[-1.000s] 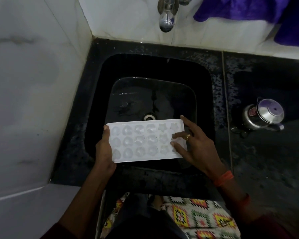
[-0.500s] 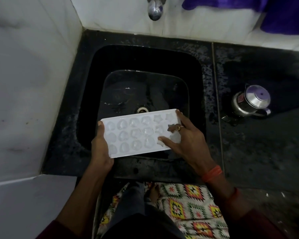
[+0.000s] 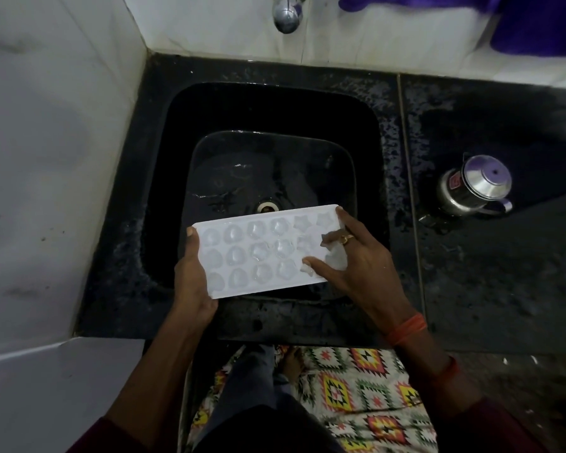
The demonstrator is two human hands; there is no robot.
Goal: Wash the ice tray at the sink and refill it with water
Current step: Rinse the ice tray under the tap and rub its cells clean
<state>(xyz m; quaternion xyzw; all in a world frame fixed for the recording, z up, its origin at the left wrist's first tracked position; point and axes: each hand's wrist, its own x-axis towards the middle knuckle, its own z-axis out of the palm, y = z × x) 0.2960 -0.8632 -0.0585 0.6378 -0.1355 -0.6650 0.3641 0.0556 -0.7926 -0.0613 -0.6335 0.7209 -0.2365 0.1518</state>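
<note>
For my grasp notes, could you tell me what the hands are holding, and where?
The ice tray: left hand grips its left end, right hand its right end.

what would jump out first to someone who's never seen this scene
The white ice tray glows against the black sink below it. The left hand grips its left edge, and the right hand lies with its fingers on its right end. After that, the eye goes to the shiny steel pot on the wet dark counter to the right, and the chrome tap at the top.
</note>
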